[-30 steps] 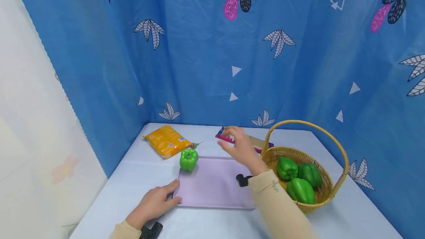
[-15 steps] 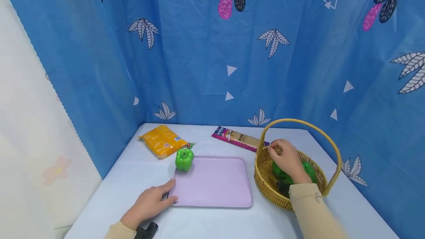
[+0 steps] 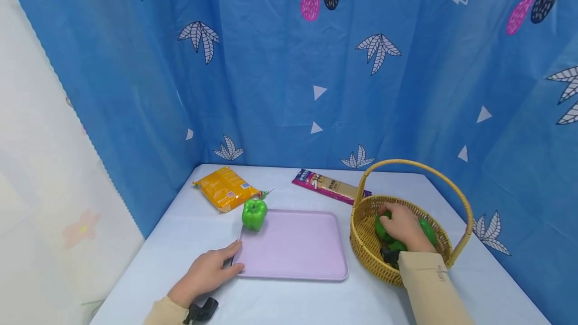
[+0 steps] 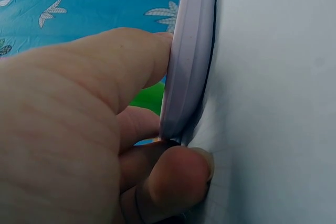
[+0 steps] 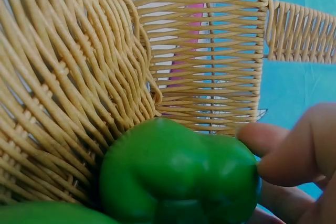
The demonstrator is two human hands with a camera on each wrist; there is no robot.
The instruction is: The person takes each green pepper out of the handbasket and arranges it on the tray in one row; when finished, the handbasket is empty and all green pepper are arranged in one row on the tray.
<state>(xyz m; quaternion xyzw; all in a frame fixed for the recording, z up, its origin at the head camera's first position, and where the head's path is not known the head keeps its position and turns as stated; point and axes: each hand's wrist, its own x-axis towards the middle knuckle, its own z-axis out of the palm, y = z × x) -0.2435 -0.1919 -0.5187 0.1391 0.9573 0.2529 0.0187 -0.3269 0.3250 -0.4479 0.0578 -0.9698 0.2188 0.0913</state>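
"What's the right hand [image 3: 403,224] on?"
"A pepper [image 5: 168,166] inside the basket [image 3: 365,255], by the table's [image 3: 271,305] right edge. Thumb and fingers curl round one end of it, clamped there."
"And the left hand [image 3: 207,269]?"
"At the tray's [image 3: 291,245] left edge, toward its near corner. Thumb and forefinger are spread apart, touching the rim; whether they clamp it, I can't tell."
"Anything on the tray?"
"A second pepper [image 3: 254,214], at the far left corner."
"Beyond that?"
"An orange bag [image 3: 227,188] near the table's far left corner, a lollipop [image 3: 263,194] just beside it, and a packet [image 3: 331,187] near the far edge."
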